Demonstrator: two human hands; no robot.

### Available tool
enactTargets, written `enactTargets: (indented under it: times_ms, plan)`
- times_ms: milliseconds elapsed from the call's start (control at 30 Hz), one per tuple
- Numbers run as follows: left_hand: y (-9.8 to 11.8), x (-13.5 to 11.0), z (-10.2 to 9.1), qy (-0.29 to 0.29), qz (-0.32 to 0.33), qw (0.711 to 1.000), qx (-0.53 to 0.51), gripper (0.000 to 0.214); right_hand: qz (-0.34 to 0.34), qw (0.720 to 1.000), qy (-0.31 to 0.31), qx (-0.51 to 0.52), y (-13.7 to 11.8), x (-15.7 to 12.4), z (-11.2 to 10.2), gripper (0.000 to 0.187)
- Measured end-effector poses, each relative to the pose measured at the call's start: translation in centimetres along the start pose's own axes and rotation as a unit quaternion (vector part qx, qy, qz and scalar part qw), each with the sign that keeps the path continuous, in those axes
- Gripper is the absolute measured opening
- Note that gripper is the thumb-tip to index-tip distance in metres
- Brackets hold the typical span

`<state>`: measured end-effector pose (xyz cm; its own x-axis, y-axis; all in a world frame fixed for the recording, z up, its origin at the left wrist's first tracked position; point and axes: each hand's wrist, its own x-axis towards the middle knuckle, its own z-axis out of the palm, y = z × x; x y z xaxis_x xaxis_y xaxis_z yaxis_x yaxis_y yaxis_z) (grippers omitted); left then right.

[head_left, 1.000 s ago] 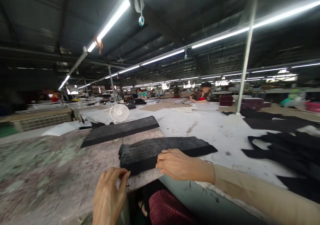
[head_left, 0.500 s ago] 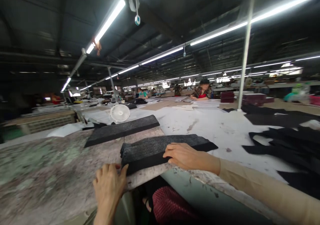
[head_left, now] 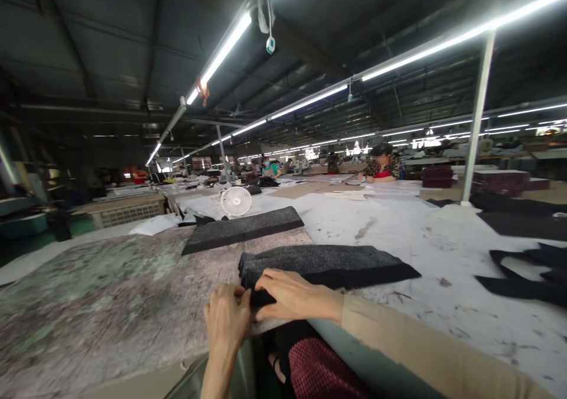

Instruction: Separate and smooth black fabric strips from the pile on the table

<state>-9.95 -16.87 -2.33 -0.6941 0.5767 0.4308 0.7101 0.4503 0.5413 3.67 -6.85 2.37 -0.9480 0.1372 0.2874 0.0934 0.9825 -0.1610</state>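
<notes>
A dark grey fabric piece with a black band along its near edge lies at the front edge of the table, its left end bunched. At its near left corner, my left hand is closed, thumb and fingertips pinching the edge. My right hand reaches across from the right and grips the black band close beside the left hand, its fingers on top and thumb at the near edge. Behind lies a second, similar grey fabric piece, flat and untouched.
A stained, mottled sheet covers the table at left, white paper at right. A small white fan stands behind the second piece. Black cut fabric lies at right near a metal pole. A co-worker sits across the table.
My right hand has slid left along the near edge to the corner beside my left hand. The left hand's thumb and fingers have closed together. The view has turned slightly left.
</notes>
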Motion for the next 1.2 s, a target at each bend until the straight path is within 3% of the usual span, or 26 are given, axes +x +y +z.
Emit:
enactTargets:
  times_ms: [67,167,233,333,433,533,600,700,900,967,1033,1200]
  plan:
    - [0.2,0.1,-0.1,-0.024,-0.008,0.989,-0.144,0.028,0.016,0.999,0.032,-0.018,-0.4,0.9,1.0,0.056]
    - [0.6,0.0,-0.3,-0.017,-0.016,0.942,-0.334,0.047,0.052,0.994,0.095,-0.002,-0.1,1.8,1.7,0.020]
    - [0.8,0.0,-0.3,0.023,-0.019,0.921,-0.388,0.054,0.112,0.979,0.138,0.095,0.9,2.2,1.5,0.007]
    - [1.3,0.1,0.1,0.041,-0.013,0.913,-0.406,0.052,0.191,0.916,0.162,0.315,2.7,2.4,0.7,0.014]
    - [2.2,0.0,0.7,0.039,0.002,0.919,-0.392,0.046,0.215,0.843,0.172,0.462,3.8,2.1,-0.1,0.013]
    - [3.3,-0.4,1.2,0.039,0.028,0.933,-0.356,0.043,0.234,0.804,0.163,0.521,4.1,1.5,-0.3,0.017]
    - [4.0,-0.6,1.2,0.072,0.036,0.942,-0.325,0.047,0.227,0.802,0.154,0.530,4.1,1.3,-0.3,0.021]
    - [4.7,-0.3,1.1,0.139,0.067,0.956,-0.251,0.055,0.185,0.822,0.142,0.519,4.1,1.0,-0.1,0.018]
    - [4.5,1.1,1.8,0.112,0.129,0.955,-0.241,0.036,0.129,0.854,0.115,0.490,3.7,1.1,0.5,0.013]
    - [3.9,1.2,2.2,0.117,0.117,0.956,-0.243,0.031,0.137,0.849,0.146,0.489,3.6,1.2,0.5,0.013]
    - [3.2,1.1,2.6,0.124,0.095,0.960,-0.230,0.031,0.169,0.827,0.207,0.495,4.0,1.3,0.0,0.015]
    - [2.0,0.1,2.4,0.117,0.092,0.983,-0.107,0.032,0.246,0.726,0.383,0.515,7.3,0.2,-4.0,0.017]
